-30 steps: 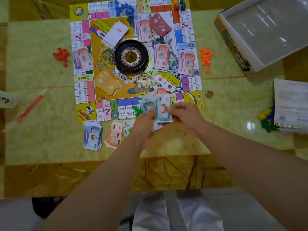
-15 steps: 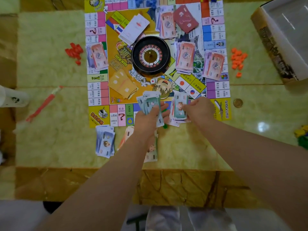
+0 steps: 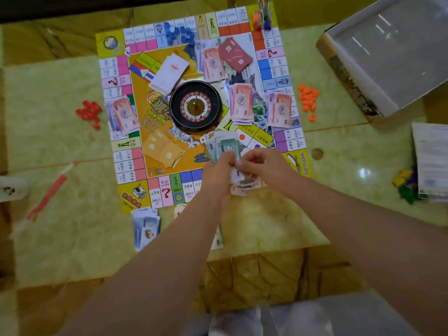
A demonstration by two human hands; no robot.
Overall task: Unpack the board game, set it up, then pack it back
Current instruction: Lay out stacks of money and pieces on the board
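The game board (image 3: 126, 151) lies flat on the table with a black roulette wheel (image 3: 195, 106) at its centre. Stacks of paper money (image 3: 241, 103) and card decks (image 3: 162, 149) sit on the board. My left hand (image 3: 217, 169) grips a fan of green banknotes (image 3: 226, 145) over the board's near edge. My right hand (image 3: 263, 164) meets it and pinches banknotes at the bottom of that fan; more loose banknotes (image 3: 242, 186) lie under both hands. The open game box (image 3: 388, 57) stands at the far right.
Red tokens (image 3: 89, 112) lie left of the board, orange tokens (image 3: 308, 98) right of it, blue tokens (image 3: 180, 35) on its far edge. A blue money stack (image 3: 145, 226) sits near me. A coin (image 3: 317, 154), a leaflet (image 3: 431, 161) and coloured pieces (image 3: 406, 184) are at the right.
My hands, apart half a second ago with a separate bundle each, have come together over the board's near edge. The camera view has shifted.
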